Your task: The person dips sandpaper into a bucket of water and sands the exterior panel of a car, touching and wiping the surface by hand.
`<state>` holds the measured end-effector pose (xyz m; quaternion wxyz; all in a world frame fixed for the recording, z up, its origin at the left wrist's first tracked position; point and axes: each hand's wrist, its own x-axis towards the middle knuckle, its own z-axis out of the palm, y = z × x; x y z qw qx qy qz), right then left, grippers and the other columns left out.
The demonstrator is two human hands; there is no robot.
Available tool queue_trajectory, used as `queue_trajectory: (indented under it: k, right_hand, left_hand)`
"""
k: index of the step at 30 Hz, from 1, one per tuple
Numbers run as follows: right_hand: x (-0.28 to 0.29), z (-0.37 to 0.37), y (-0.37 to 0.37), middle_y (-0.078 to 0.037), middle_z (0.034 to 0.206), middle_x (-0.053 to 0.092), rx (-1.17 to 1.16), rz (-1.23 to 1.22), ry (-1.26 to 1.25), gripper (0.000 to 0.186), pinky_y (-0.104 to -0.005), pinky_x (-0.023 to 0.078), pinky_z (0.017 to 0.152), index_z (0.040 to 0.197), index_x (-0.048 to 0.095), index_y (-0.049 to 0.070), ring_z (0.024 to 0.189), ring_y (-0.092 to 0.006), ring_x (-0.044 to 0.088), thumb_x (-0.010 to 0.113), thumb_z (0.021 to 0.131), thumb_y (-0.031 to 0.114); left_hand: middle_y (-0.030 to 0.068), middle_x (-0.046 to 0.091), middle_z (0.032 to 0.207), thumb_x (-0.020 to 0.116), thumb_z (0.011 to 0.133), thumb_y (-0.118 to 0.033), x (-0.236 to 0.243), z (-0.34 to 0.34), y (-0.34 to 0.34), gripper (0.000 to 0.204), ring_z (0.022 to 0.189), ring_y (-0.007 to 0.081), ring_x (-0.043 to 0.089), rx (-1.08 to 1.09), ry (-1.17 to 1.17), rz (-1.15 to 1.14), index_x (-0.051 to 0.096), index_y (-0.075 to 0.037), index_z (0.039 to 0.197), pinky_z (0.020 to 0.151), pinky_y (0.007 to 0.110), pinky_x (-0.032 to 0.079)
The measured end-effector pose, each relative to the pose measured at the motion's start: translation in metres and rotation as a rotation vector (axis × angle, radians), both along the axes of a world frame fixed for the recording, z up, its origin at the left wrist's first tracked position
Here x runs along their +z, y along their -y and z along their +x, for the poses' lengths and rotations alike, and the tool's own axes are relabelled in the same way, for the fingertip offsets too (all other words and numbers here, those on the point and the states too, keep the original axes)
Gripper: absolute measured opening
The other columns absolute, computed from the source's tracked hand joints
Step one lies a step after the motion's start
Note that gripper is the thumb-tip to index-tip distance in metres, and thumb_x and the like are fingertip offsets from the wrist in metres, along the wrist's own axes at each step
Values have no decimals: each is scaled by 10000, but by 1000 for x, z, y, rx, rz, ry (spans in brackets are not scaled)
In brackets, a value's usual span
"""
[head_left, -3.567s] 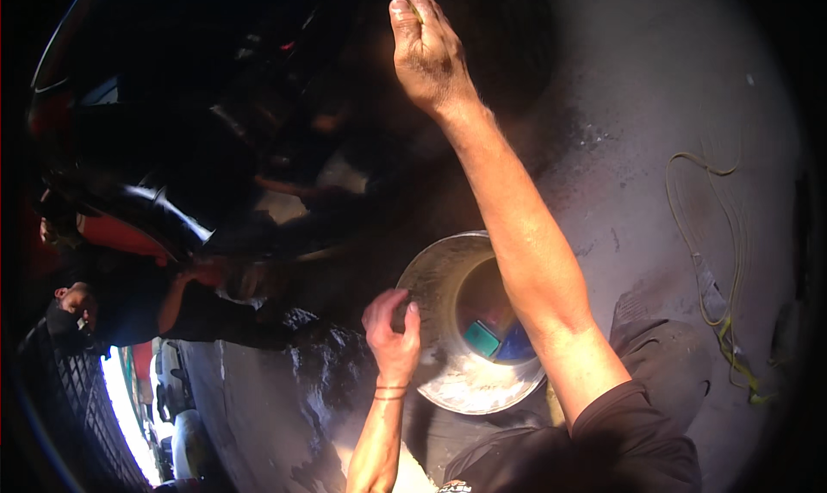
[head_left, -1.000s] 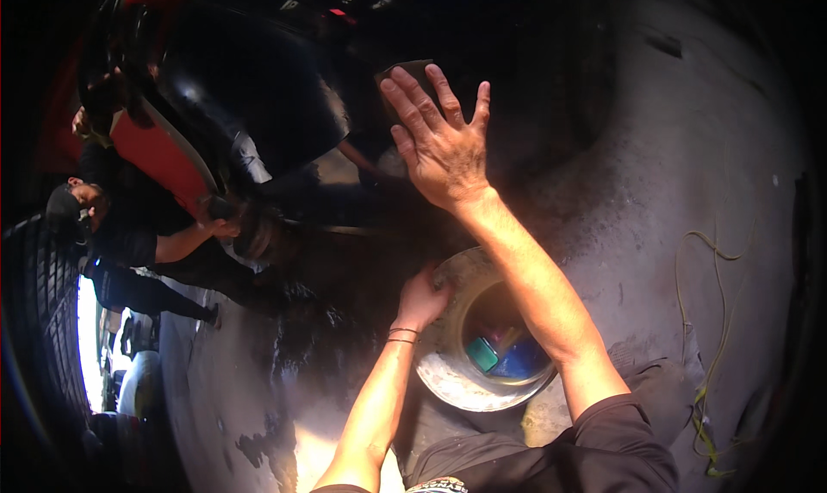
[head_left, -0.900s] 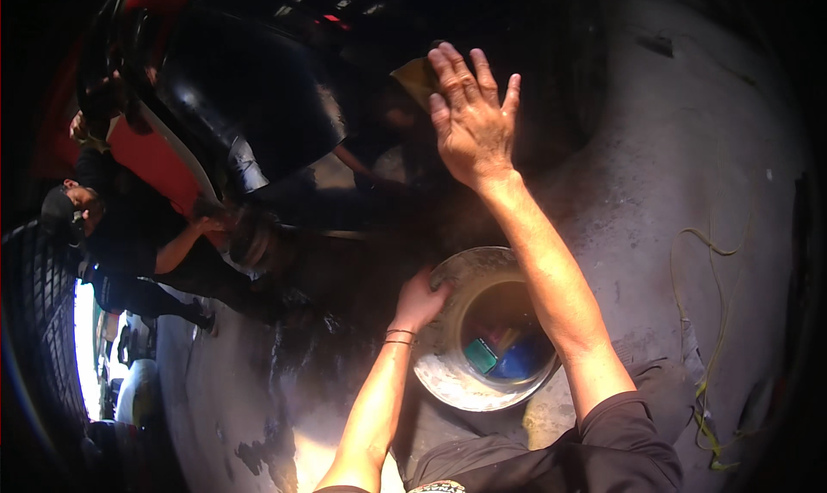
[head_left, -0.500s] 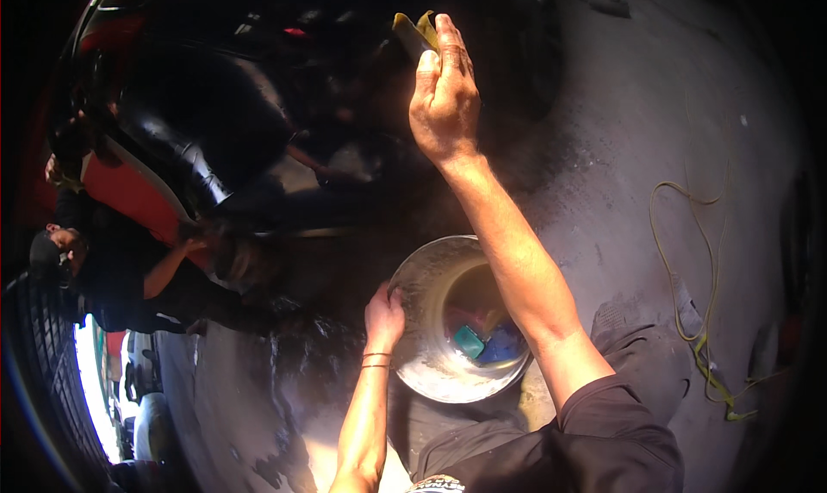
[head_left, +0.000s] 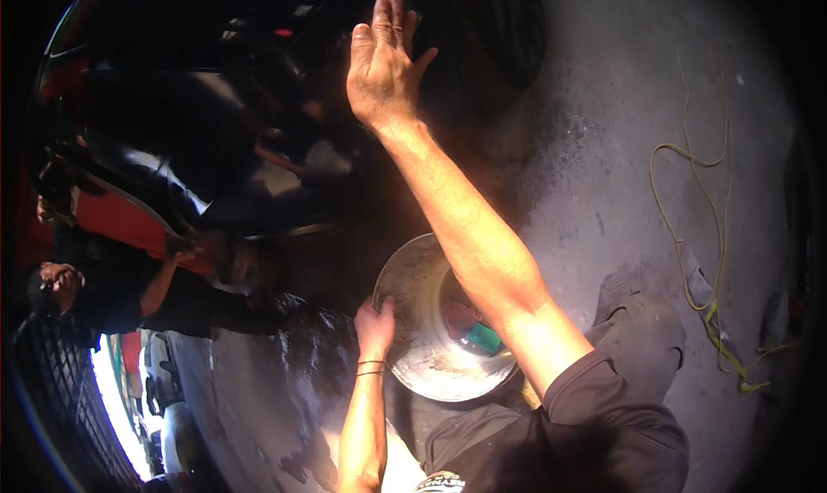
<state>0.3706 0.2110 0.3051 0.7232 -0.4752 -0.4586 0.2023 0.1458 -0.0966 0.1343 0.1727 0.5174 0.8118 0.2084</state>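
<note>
The bucket [head_left: 419, 321], left hand [head_left: 376, 325] clamped on its nine-o'clock rim, could tip if tugged; whether the right hand [head_left: 384, 72] grips I can't tell.

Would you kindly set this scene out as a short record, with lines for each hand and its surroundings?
Left hand: at the left rim of a bucket, apparently gripping it
Right hand: fingers extended over a dark, glossy car; contact unclear
Bucket contents: a green block; the rest hard to make out
Co-worker: at left, in dark clothes, beside a red panel
Floor: a loose yellowish cord at right
</note>
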Motion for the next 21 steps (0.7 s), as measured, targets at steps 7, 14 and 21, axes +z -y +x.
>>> queue_trajectory:
  k: [7,14,21]
  right_hand:
    - [-94,-67,52,-143,1879,113,-7,-202,-197,684,-779,22,1298,1804,154,158,1731,-404,57,301,1213,471]
    - [-31,-19,22,-173,1863,170,41,-51,-28,686,-708,25,1337,1783,175,68,1721,-429,98,325,1208,411]
    - [-107,-36,24,-167,1859,190,35,-317,-386,686,-689,80,1347,1787,197,111,1723,-394,130,333,1193,426]
  left_hand:
    - [278,801,1137,726,1005,-334,-2,3,-1,422,1160,459,758,7,-16,6,768,3,1255,990,486,580]
    - [281,797,1124,726,1011,-341,0,-2,4,417,1151,459,759,-1,-13,7,769,4,1242,978,481,583]
    - [284,793,1137,731,1013,-352,-20,-11,2,417,1163,453,758,-15,-44,-7,774,1,1231,980,481,581]
